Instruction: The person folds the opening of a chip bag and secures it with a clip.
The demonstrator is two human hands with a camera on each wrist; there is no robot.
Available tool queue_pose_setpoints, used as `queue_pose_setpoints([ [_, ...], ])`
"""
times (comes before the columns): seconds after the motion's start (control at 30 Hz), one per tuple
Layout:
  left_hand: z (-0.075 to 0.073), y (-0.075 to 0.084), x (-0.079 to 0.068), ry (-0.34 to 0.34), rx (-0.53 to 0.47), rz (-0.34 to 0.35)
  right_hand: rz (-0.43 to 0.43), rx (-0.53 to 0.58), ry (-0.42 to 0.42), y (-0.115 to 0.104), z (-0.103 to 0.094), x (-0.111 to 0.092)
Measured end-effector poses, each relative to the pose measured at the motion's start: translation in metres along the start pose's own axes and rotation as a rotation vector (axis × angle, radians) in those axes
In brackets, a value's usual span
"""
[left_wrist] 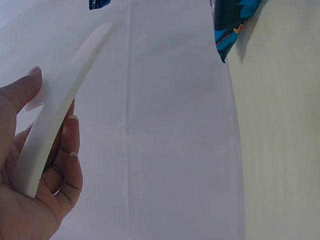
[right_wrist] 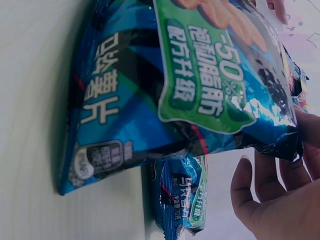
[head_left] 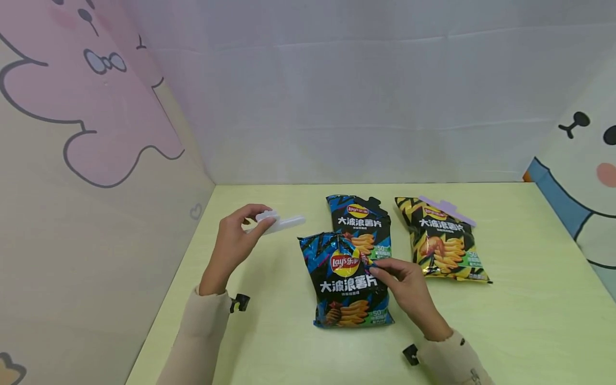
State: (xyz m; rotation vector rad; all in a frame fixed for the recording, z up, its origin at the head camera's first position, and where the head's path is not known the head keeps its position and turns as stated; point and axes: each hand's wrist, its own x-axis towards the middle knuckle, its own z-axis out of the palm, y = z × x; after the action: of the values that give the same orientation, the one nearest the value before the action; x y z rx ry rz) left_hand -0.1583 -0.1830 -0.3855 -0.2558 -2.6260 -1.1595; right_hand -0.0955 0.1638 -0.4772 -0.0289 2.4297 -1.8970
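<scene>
My left hand (head_left: 234, 239) holds a white plastic bag clip (head_left: 291, 222) above the table, left of the chip bags. In the left wrist view the clip (left_wrist: 47, 127) lies between the thumb and the curled fingers. With thumb and fingers, my right hand (head_left: 409, 289) pinches the upper right edge of the front blue Lay's chip bag (head_left: 351, 305). That bag leans upright, its top folded over on the right side. The right wrist view shows the bag's printed lower front (right_wrist: 135, 125) close up, with the right hand (right_wrist: 280, 195) beside its edge.
Behind the front bag lies another blue chip bag (head_left: 382, 227), a black clip (head_left: 371, 205) at its top corner. To the right lies a yellow-and-black chip bag (head_left: 447, 248) with a purple clip (head_left: 448, 208) across its top. A white cloth wall (head_left: 361, 107) closes off the table's (head_left: 539, 310) back.
</scene>
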Motion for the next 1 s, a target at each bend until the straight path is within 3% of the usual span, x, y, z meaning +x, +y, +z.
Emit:
queue_pose_setpoints([
  [0.17, 0.000, 0.009, 0.001, -0.004, -0.001, -0.004, -0.006, 0.018, -0.010, 0.001, 0.000, 0.000],
  [0.47, 0.003, 0.029, 0.007, -0.030, 0.038, 0.120, -0.005, 0.023, -0.015, 0.001, 0.000, 0.000],
  [0.63, 0.004, 0.037, 0.015, -0.062, -0.019, 0.158, 0.003, 0.028, -0.014, 0.000, 0.000, 0.000],
  [0.87, 0.010, 0.048, 0.021, -0.158, -0.100, 0.137, 0.015, 0.036, -0.019, 0.000, -0.001, 0.000],
  [1.0, 0.013, 0.054, 0.026, -0.237, -0.087, 0.163, 0.027, 0.029, -0.016, -0.001, -0.001, 0.000],
])
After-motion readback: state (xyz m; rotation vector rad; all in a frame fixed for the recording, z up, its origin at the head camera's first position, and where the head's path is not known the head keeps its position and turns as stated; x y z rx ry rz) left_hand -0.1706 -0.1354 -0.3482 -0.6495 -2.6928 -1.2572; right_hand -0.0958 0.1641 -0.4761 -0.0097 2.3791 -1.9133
